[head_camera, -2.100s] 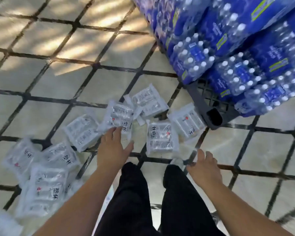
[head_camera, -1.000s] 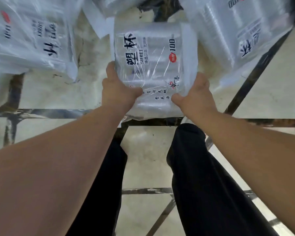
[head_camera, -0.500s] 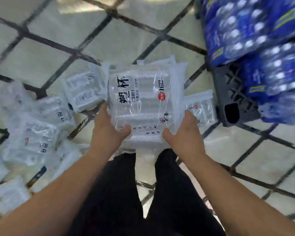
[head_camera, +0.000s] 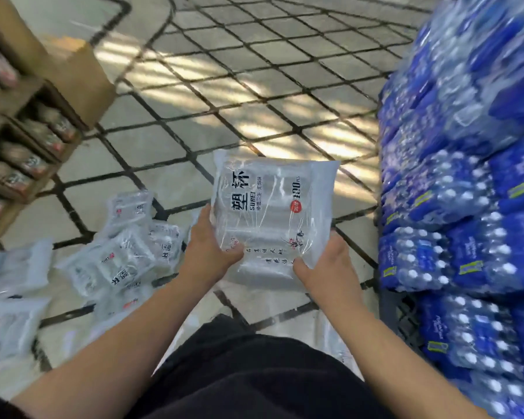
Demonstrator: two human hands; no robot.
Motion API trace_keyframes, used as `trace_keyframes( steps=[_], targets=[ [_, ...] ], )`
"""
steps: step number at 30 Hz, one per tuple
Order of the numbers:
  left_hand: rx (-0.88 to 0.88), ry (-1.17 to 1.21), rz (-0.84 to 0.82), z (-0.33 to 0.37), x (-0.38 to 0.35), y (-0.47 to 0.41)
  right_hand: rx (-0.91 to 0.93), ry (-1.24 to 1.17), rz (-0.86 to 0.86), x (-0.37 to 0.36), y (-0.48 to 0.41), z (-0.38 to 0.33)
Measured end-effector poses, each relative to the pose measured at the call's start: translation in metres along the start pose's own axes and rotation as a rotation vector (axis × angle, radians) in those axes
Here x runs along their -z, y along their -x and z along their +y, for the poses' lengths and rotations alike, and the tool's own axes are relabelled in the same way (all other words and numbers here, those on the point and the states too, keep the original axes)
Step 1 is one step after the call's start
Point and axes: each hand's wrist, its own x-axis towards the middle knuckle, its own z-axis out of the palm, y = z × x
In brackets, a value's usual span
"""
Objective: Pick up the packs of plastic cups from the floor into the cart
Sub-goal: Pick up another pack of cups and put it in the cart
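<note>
A clear pack of plastic cups (head_camera: 270, 207) with black print and a red dot is held up above the tiled floor, in front of me. My left hand (head_camera: 209, 246) grips its lower left edge, thumb over the front. On the lower right edge my right hand (head_camera: 327, 261) grips it the same way. Several more packs of cups (head_camera: 127, 252) lie scattered on the floor at the left. No cart shows plainly; a dark plastic pallet (head_camera: 397, 309) sits at the right.
Stacked blue shrink-wrapped packs of water bottles (head_camera: 466, 207) fill the right side on the dark pallet. Open cardboard boxes (head_camera: 37, 116) with bottles stand stacked at the upper left. Tiled floor (head_camera: 239, 86) with dark joints stretches ahead. My dark trousers are below.
Both hands took hold of one pack on the floor and lifted it. My view has risen and swung up, bringing the cardboard boxes at the left into sight.
</note>
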Motion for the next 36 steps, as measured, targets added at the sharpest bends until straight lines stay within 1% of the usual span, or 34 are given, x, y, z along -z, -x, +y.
trace_keyframes(
  steps=[4, 10, 14, 16, 19, 23, 28, 31, 34, 36],
  targets=[
    [0.154, 0.073, 0.159, -0.017, -0.010, 0.075, 0.205, 0.088, -0.111, 0.013, 0.019, 0.009],
    [0.357, 0.110, 0.337, -0.048, -0.016, 0.210, 0.380, 0.141, -0.334, -0.006, 0.084, 0.021],
    [0.550, 0.089, 0.448, -0.071, 0.011, 0.296, 0.522, 0.100, -0.502, -0.026, 0.142, 0.000],
    [0.581, 0.087, 0.529, -0.080, 0.024, 0.331, 0.596, 0.075, -0.547, -0.035, 0.169, -0.015],
    [0.648, 0.126, 0.636, -0.098, 0.041, 0.385, 0.713, 0.098, -0.625, -0.054, 0.208, -0.040],
    [0.755, 0.212, 0.771, -0.130, 0.054, 0.460, 0.896, 0.192, -0.677, -0.081, 0.269, -0.074],
    [0.859, 0.294, 0.910, -0.186, 0.084, 0.551, 1.085, 0.233, -0.751, -0.130, 0.365, -0.118],
    [0.884, 0.346, 0.977, -0.229, 0.105, 0.611, 1.161, 0.286, -0.772, -0.169, 0.434, -0.142],
    [0.906, 0.408, 1.006, -0.282, 0.130, 0.669, 1.223, 0.313, -0.779, -0.213, 0.506, -0.162],
    [0.910, 0.440, 1.008, -0.322, 0.151, 0.707, 1.234, 0.330, -0.782, -0.246, 0.556, -0.174]
  ],
)
